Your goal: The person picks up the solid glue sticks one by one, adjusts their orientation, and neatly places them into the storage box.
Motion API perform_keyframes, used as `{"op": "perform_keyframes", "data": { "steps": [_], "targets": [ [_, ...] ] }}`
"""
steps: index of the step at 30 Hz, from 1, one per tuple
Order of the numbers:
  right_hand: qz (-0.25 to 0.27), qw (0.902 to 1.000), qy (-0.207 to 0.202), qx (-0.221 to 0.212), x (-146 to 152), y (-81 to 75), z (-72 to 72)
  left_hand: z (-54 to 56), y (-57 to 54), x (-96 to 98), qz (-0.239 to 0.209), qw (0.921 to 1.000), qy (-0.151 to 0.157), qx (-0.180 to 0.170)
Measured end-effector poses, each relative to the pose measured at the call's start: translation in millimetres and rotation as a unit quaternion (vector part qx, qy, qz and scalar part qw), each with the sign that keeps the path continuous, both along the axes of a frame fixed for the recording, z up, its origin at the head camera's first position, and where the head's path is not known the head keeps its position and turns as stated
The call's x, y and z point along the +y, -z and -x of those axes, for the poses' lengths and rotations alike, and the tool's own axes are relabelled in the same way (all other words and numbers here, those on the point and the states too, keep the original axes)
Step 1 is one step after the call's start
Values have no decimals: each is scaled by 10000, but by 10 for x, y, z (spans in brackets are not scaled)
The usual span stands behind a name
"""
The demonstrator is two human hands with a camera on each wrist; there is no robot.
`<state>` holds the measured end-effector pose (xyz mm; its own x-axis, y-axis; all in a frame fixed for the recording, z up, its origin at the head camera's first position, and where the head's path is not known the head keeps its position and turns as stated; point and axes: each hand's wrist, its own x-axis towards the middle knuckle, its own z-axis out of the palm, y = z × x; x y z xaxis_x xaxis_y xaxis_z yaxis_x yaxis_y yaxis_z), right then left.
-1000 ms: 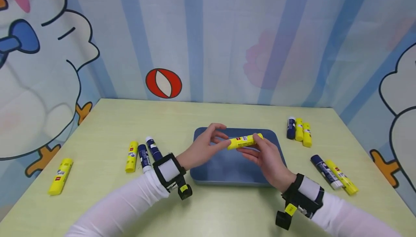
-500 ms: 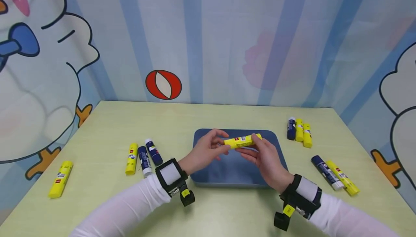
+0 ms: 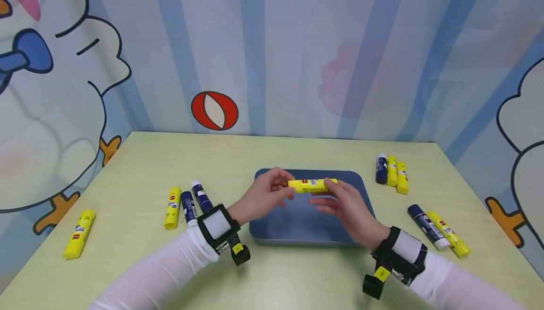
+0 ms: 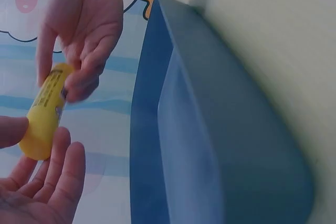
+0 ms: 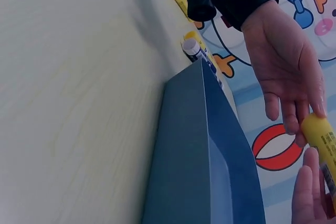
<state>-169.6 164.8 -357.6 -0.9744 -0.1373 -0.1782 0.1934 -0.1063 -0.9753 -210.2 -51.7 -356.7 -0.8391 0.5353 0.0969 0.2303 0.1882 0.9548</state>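
A yellow glue stick [image 3: 309, 186] is held level above the blue tray [image 3: 306, 222], with a hand at each end. My left hand [image 3: 260, 197] pinches its left end between thumb and fingers. At the other end, the thumb and fingers of my right hand [image 3: 350, 211] grip it. In the left wrist view the yellow glue stick [image 4: 46, 109] spans the two hands, its rounded end against the left thumb. The right wrist view shows my left hand [image 5: 286, 59] on one end of the stick; my right hand is partly cut off at the frame edge.
On the left of the table lie a yellow glue stick [image 3: 79, 233], another yellow one [image 3: 172, 207] and two dark blue ones, including one [image 3: 201, 196] partly behind the wrist strap. Further glue sticks lie at right: a back group [image 3: 391, 170] and a front pair [image 3: 447, 232].
The glue stick has shifted slightly left and turned from slanted to nearly level. My left hand has closed from beside its left end onto it. The right hand keeps its grip.
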Motion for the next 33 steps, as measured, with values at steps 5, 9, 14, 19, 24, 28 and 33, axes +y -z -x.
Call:
{"op": "perform_keyframes", "data": {
  "steps": [5, 9, 14, 19, 24, 28, 33],
  "targets": [
    [-953, 9909, -910, 266, 98, -74, 23, 83, -70, -89, 297, 9988, 373, 90],
    [-1760, 9691, -1641, 537, 137, -135, 50, 119, -96, -152, 605, 9952, 756, 114],
    [-2203, 9497, -2132, 636, 116, -145, 55, 138, -84, -184, 672, 9911, 1151, 8],
    [-2386, 9407, -2323, 653, 86, -124, 49, 139, -81, -179, 718, 9868, 1448, 62],
    [-2729, 9294, -2365, 762, 43, -101, 57, 150, -72, -160, 849, 9855, 1470, 53],
    [-2677, 9309, -2366, 766, 10, -79, 58, 157, -50, -153, 893, 9867, 1357, -40],
    [-2665, 9320, -2325, 796, -22, -87, 74, 171, -57, -175, 827, 9887, 1244, -123]
  ]
}}
